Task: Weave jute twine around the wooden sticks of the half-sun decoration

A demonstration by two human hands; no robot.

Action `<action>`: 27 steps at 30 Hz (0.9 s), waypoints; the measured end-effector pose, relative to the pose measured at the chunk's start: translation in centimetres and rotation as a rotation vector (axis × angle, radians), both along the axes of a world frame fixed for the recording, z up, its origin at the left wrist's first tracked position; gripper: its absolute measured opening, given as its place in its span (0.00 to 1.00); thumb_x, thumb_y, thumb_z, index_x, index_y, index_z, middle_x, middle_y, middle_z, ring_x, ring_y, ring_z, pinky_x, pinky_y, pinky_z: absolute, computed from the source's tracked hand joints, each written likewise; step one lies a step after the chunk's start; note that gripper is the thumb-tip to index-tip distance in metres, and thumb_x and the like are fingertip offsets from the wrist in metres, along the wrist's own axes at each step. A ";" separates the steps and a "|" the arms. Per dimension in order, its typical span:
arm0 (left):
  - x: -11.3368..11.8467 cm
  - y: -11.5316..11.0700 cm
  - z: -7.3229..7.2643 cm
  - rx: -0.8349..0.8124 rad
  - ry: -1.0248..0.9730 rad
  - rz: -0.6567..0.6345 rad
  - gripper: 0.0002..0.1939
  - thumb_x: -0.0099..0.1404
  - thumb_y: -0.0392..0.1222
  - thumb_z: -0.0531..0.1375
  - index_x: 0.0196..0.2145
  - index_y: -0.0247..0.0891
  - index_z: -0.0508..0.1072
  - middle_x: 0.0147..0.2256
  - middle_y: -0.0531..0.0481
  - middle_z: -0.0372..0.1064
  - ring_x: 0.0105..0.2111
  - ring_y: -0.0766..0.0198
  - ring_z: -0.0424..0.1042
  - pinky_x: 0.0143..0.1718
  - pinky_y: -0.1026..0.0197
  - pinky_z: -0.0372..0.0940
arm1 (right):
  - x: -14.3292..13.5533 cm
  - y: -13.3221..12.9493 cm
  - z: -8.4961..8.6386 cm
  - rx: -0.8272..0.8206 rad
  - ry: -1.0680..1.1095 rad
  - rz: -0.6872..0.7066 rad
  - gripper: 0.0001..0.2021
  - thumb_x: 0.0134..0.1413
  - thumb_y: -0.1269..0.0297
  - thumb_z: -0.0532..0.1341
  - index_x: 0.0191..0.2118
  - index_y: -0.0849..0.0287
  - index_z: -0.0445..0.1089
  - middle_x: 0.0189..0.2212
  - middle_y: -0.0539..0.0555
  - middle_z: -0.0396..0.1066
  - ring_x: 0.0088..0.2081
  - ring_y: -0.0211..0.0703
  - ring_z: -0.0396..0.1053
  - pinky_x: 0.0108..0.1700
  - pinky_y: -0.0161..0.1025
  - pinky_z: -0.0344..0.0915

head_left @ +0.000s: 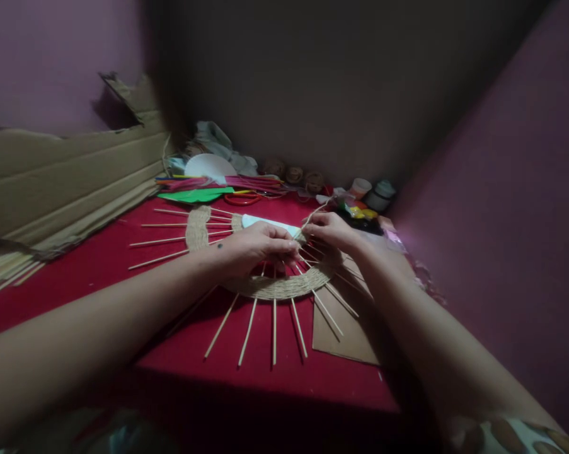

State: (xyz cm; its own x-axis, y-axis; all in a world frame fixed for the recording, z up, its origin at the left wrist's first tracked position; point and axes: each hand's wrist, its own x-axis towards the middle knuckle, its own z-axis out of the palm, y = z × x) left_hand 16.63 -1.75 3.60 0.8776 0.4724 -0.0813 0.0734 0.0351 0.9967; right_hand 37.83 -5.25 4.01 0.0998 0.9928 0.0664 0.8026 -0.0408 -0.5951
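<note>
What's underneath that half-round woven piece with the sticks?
Red cloth shows between its sticks, and brown cardboard lies beneath some right-side ones. Whatever the weave and left hand cover can't be seen.

Nearer than the grip, the woven band (275, 289) is straw-coloured and its sticks (274, 331) are cream. The cloth (284, 378) underneath is deep red. Beyond the grip, one sheet (194, 196) is bright green.

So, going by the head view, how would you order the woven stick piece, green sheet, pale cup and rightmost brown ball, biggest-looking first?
1. Woven stick piece
2. Green sheet
3. Pale cup and rightmost brown ball: too alike to rank.
</note>
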 end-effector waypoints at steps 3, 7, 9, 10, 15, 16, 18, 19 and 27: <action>-0.2 -0.4 0.3 0.019 0.028 0.020 0.10 0.61 0.42 0.62 0.29 0.31 0.74 0.25 0.47 0.73 0.22 0.69 0.69 0.25 0.67 0.63 | 0.9 -2.7 0.9 0.039 -0.107 -0.049 0.11 0.52 0.70 0.58 0.38 0.64 0.77 0.33 0.56 0.76 0.33 0.40 0.70 0.36 0.35 0.64; -0.2 -0.9 0.7 0.023 0.037 0.024 0.10 0.59 0.43 0.63 0.29 0.31 0.75 0.25 0.46 0.73 0.23 0.68 0.69 0.26 0.66 0.63 | 1.5 -7.3 1.5 0.021 -0.151 -0.151 0.12 0.52 0.72 0.57 0.38 0.60 0.78 0.33 0.55 0.77 0.33 0.41 0.71 0.34 0.36 0.63; -0.3 -1.0 0.8 0.042 0.045 0.019 0.11 0.59 0.44 0.63 0.28 0.32 0.75 0.25 0.47 0.73 0.23 0.69 0.68 0.25 0.67 0.62 | 1.7 -9.3 1.2 0.046 -0.189 -0.173 0.11 0.51 0.72 0.58 0.36 0.58 0.78 0.33 0.55 0.77 0.33 0.42 0.71 0.35 0.37 0.63; -0.3 -1.1 0.9 0.059 0.058 0.016 0.11 0.60 0.44 0.63 0.28 0.32 0.75 0.24 0.47 0.72 0.22 0.69 0.67 0.24 0.68 0.62 | 1.8 -10.1 0.8 0.064 -0.216 -0.183 0.11 0.51 0.72 0.58 0.35 0.58 0.78 0.32 0.55 0.77 0.33 0.42 0.71 0.35 0.37 0.64; -0.5 -1.5 1.4 0.183 0.130 -0.012 0.12 0.59 0.46 0.63 0.26 0.34 0.77 0.25 0.48 0.72 0.24 0.69 0.68 0.24 0.69 0.61 | 2.3 -11.7 -2.0 0.164 -0.215 -0.153 0.10 0.54 0.73 0.57 0.37 0.58 0.76 0.36 0.55 0.76 0.37 0.42 0.71 0.40 0.39 0.64; -0.5 -1.7 1.4 0.188 0.133 -0.025 0.12 0.59 0.47 0.63 0.27 0.35 0.77 0.26 0.48 0.73 0.25 0.68 0.69 0.26 0.69 0.62 | 2.4 -11.7 -2.5 0.191 -0.199 -0.134 0.10 0.54 0.73 0.57 0.37 0.59 0.76 0.36 0.55 0.75 0.37 0.42 0.71 0.41 0.39 0.65; -0.4 -2.2 1.4 0.143 0.148 -0.057 0.12 0.58 0.48 0.64 0.27 0.36 0.77 0.26 0.48 0.73 0.26 0.66 0.70 0.26 0.68 0.63 | 2.4 -11.7 -3.1 0.243 -0.190 -0.098 0.10 0.54 0.73 0.57 0.38 0.59 0.75 0.36 0.55 0.74 0.36 0.41 0.70 0.40 0.39 0.65; -0.3 -2.5 1.4 0.100 0.168 -0.075 0.12 0.57 0.49 0.64 0.27 0.36 0.77 0.26 0.48 0.73 0.26 0.66 0.70 0.25 0.68 0.63 | 2.3 -11.7 -3.3 0.277 -0.194 -0.084 0.10 0.54 0.74 0.58 0.39 0.59 0.75 0.36 0.56 0.73 0.36 0.41 0.70 0.40 0.38 0.65; 0.5 -4.7 1.3 0.144 0.237 -0.202 0.14 0.60 0.50 0.63 0.27 0.35 0.76 0.26 0.48 0.72 0.25 0.68 0.69 0.26 0.69 0.63 | 1.0 -12.4 -2.7 0.359 -0.055 0.183 0.10 0.54 0.75 0.59 0.37 0.57 0.76 0.34 0.53 0.71 0.38 0.38 0.69 0.42 0.37 0.66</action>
State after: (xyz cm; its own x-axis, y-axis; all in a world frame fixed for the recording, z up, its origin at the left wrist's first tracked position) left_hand 17.10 -6.41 4.90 0.9194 0.3120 -0.2396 0.2949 -0.1436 0.9447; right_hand 38.82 -17.66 1.30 -0.0896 0.9066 0.4123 0.8087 0.3079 -0.5012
